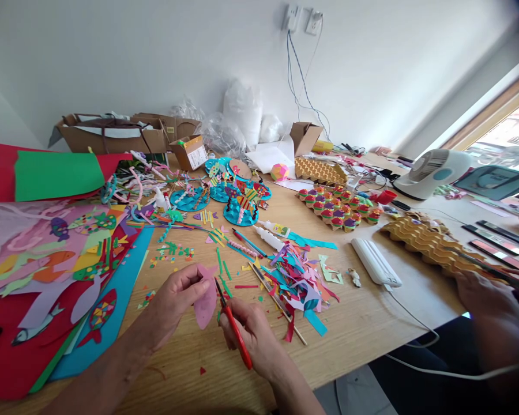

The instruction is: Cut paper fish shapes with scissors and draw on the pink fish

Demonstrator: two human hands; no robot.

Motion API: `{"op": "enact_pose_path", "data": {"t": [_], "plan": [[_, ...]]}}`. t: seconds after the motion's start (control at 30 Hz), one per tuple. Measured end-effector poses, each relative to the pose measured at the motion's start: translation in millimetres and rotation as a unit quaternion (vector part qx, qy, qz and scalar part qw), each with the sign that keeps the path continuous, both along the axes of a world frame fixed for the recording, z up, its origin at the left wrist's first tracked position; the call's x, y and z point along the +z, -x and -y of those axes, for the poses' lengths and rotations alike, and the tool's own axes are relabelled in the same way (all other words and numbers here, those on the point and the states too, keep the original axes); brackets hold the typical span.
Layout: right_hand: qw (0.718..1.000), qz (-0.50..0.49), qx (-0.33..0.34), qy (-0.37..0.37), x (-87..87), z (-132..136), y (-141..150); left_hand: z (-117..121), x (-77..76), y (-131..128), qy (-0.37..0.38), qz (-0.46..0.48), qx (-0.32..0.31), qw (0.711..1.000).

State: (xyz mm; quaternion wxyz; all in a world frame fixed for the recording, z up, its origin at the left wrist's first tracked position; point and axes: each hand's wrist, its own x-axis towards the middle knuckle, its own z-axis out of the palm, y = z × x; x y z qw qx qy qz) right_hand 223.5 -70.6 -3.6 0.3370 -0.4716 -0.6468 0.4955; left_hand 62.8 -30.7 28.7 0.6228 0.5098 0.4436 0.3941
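Observation:
My left hand (179,297) pinches a pink paper fish (206,305) between thumb and fingers, above the front of the table. Wrapped in my right hand (253,334) is a pair of red-handled scissors (236,331). Its dark blades point up and away, right beside the fish's edge; I cannot tell whether they touch the paper. Just beyond my hands lie green paper strips (224,265) and small coloured scraps. A heap of colourful paper cuttings (296,271) sits to the right, with a thin wooden stick (279,302) along its near side.
Stacked coloured sheets with paper fish (97,314) cover the left side. Blue decorated discs (241,216), glue bottles (268,237) and a painted egg tray (337,207) stand farther back. A white power bank (376,262) lies right; another person's hand (484,294) touches a plain egg carton (432,242).

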Motion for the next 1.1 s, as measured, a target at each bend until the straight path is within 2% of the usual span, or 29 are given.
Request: {"op": "enact_pose_path", "data": {"t": [0.3,1.1], "plan": [[1.0,-0.011,0.004,0.011,3.8,-0.4,2.5,-0.5,1.3,-3.4,-0.037,-0.002,0.014,0.999],[1.0,0.017,-0.005,-0.012,-0.4,-0.1,0.3,1.0,2.3,-6.2,-0.015,-0.009,0.019,1.0]]}}
